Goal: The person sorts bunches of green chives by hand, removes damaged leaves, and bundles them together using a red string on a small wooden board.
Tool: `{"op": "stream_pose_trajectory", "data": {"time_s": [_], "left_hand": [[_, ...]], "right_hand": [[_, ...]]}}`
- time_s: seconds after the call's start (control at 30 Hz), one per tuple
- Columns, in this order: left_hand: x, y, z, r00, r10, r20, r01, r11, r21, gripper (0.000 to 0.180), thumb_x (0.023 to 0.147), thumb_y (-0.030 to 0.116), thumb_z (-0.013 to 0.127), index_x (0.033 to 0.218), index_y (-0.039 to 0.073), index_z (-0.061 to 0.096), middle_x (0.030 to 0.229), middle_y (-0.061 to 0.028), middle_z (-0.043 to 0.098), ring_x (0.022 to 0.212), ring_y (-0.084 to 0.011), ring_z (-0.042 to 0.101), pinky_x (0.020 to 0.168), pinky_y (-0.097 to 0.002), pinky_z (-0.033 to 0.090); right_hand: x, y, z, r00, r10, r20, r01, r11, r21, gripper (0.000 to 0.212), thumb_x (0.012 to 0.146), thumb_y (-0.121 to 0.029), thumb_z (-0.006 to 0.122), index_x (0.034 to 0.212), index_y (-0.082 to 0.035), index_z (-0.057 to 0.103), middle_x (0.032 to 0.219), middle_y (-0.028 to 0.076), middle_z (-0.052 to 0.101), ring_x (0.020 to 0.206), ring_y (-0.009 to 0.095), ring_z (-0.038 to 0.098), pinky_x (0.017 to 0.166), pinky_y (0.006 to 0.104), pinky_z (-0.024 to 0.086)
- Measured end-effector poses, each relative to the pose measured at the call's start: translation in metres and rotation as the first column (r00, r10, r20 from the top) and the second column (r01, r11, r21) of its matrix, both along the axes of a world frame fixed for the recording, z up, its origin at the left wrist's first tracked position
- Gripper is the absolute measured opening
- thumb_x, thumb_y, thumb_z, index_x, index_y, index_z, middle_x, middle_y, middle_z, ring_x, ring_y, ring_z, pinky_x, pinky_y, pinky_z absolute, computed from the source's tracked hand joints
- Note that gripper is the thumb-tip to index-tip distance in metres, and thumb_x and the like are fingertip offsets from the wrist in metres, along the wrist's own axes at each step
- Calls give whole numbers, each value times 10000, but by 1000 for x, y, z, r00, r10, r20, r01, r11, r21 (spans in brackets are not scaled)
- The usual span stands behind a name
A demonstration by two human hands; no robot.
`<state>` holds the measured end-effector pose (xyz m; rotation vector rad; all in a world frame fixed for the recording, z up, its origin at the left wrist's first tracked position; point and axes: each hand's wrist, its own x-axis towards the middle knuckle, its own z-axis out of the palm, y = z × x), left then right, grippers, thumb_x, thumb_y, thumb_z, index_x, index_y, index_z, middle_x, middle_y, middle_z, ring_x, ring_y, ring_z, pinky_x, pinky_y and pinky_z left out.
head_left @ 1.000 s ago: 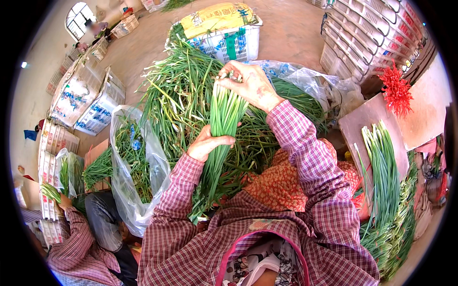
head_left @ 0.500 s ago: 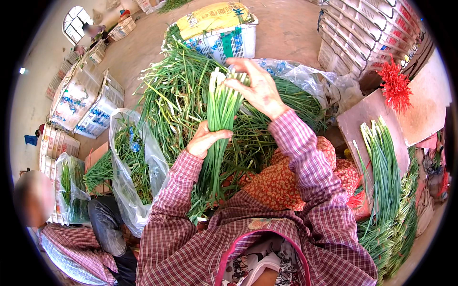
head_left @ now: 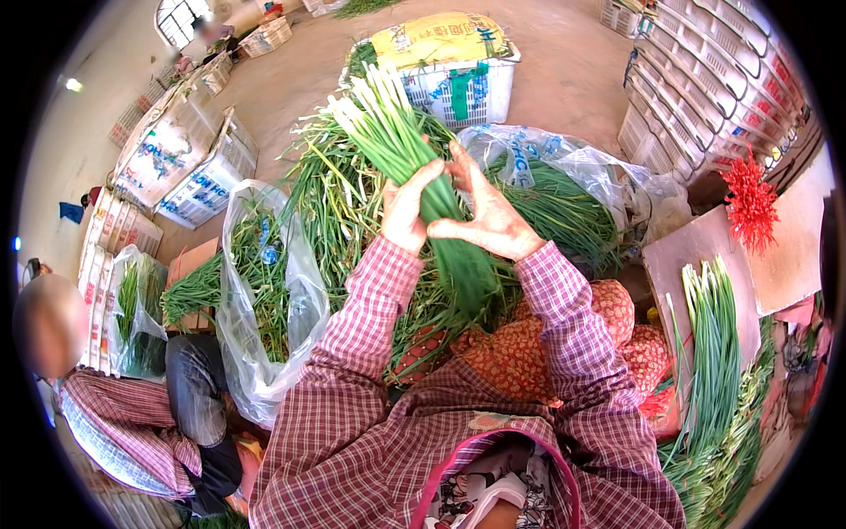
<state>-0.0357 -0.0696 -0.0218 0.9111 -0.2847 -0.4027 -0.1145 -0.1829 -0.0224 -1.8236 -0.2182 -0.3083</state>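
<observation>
A thick bunch of green onions [head_left: 388, 132] slants up in front of me. Its white ends point to the upper left, and its dark leaves are blurred below. Wrapped around the middle of the bunch, my left hand [head_left: 407, 208] is closed, thumb across the front. From the right side my right hand [head_left: 495, 213] cups the same bunch, its thumb over the stalks and its fingers curved at the bunch's edge. Behind and beneath lies a heap of loose green onions [head_left: 322, 189].
A clear plastic bag [head_left: 304, 344] of onions stands left, beside a seated person [head_left: 132, 414]. At right are a board [head_left: 656, 260] with trimmed onions [head_left: 709, 326], red ties [head_left: 751, 207] and stacked crates [head_left: 705, 88]. A white crate [head_left: 485, 93] stands beyond the heap.
The bunch has tipped to the upper left, its white ends farther away. My right hand has come down from the white ends to the middle, and my left hand has moved up. The view has shifted.
</observation>
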Motion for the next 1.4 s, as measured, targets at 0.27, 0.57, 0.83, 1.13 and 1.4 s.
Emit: {"op": "stream_pose_trajectory", "data": {"time_s": [0.27,0.57,0.83,1.13,1.4], "left_hand": [[-10,0,3,958,-268,102,280,951,-131,463,822,185,575,1214,24,387,1142,-104,501,1064,-209,473,946,-366,367],[17,18,-8,914,-404,29,405,909,-99,785,825,572,411,1317,-8,219,1271,-187,399,1147,-260,422,954,-360,341],[40,19,-31,934,-311,-178,277,941,-194,910,750,697,363,1297,-21,253,1272,-187,399,1157,-270,418,953,-385,342],[66,15,91,993,113,31,-84,871,-483,536,845,407,458,1181,-10,437,1201,-148,489,1242,-316,304,1063,-485,139],[38,-57,-30,893,-441,88,446,894,-45,359,884,348,454,1070,49,524,988,-79,590,993,-233,543,929,-374,376]], "right_hand": [[-17,-6,-3,954,34,-297,26,980,196,743,745,-176,644,1333,-71,201,985,108,506,702,195,539,585,284,466],[-45,-41,-10,732,678,66,-253,181,950,597,881,-311,494,1357,-125,184,664,-46,343,430,18,302,392,188,279],[-59,-29,17,780,625,-27,-289,399,870,561,849,-273,546,1324,-123,288,633,-54,358,417,22,329,355,169,291],[-141,-41,14,886,158,-437,70,884,462,284,835,-181,574,1070,-103,434,664,-25,448,439,32,377,382,176,294],[-335,-102,98,612,-785,94,679,461,-572,560,780,-109,607,1267,-9,350,1154,160,517,1040,241,509,925,343,385]]}}
